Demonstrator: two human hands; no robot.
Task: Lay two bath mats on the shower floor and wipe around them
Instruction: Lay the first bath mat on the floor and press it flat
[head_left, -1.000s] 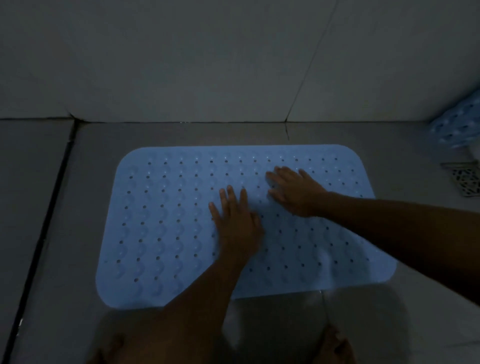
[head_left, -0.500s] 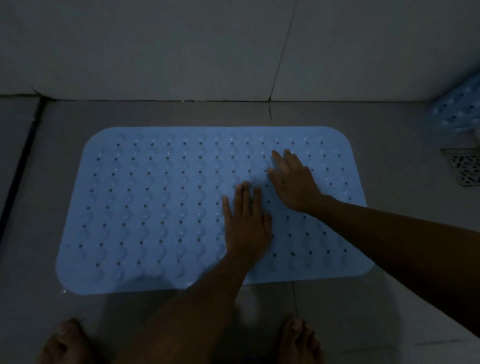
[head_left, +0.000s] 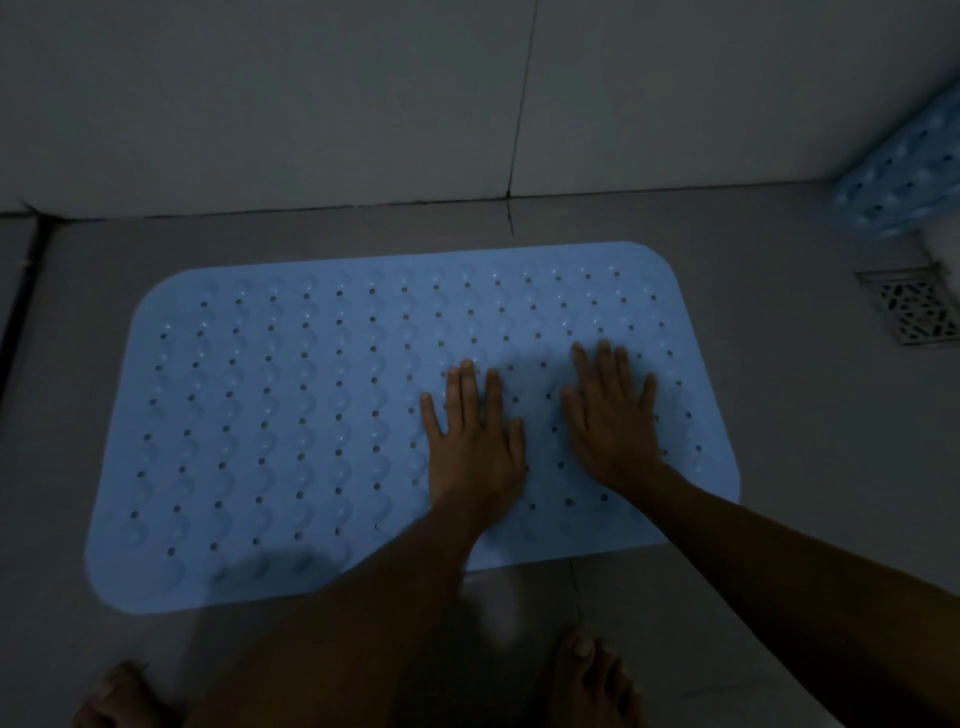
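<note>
Dim shower floor (head_left: 779, 519), blue bath mat (head_left: 285, 415) lying flat. Left hand (head_left: 475, 441) and right hand (head_left: 613, 421) both palm-down on mat's right half, fingers straight, apart. Second blue mat (head_left: 904, 171) at far right by wall. Floor drain (head_left: 914, 312) near it. Bare toes (head_left: 592, 670) at bottom.

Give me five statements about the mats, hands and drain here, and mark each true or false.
1. Both hands lie flat on the blue mat. True: left hand, right hand.
2. The second mat lies flat beside the first. False: it leans up at the far right corner.
3. The floor drain is right of the mat. True.
4. The right hand grips the mat's edge. False: its fingers are spread flat.
5. The mat covers the drain. False: they are apart.
</note>
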